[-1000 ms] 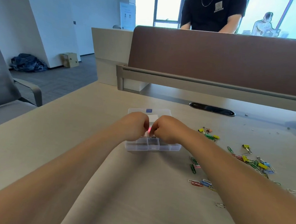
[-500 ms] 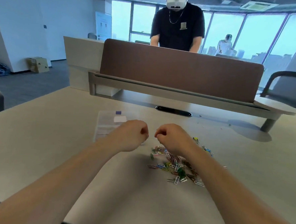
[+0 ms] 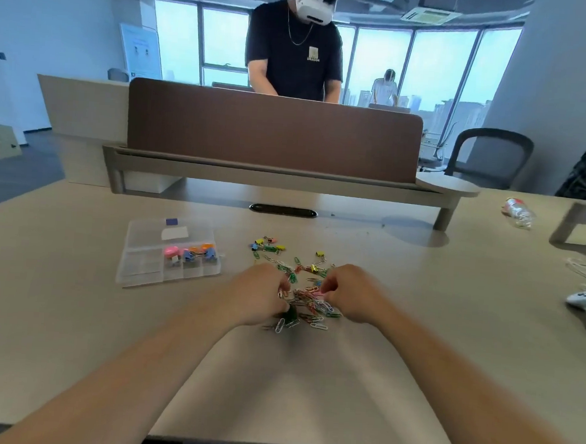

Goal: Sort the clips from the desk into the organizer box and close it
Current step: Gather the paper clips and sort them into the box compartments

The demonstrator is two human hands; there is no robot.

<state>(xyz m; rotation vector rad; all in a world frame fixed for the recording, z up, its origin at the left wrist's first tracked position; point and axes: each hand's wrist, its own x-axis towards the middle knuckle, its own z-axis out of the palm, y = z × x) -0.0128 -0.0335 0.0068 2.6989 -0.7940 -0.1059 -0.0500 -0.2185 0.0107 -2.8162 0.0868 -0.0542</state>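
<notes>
Paper clips (image 3: 309, 305) heaped on worktop (image 3: 73, 311), left hand (image 3: 263, 297) and right hand (image 3: 352, 294) each pinching some (organizer box (image 3: 137, 270) open, leftward).

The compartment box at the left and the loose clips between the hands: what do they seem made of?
The clear rectangular organizer box looks like transparent hard plastic, slightly glossy: the desk shows through its walls. The small coloured paper clips look like bent wire, probably colour-coated; a few seem bare silvery metal.
</notes>
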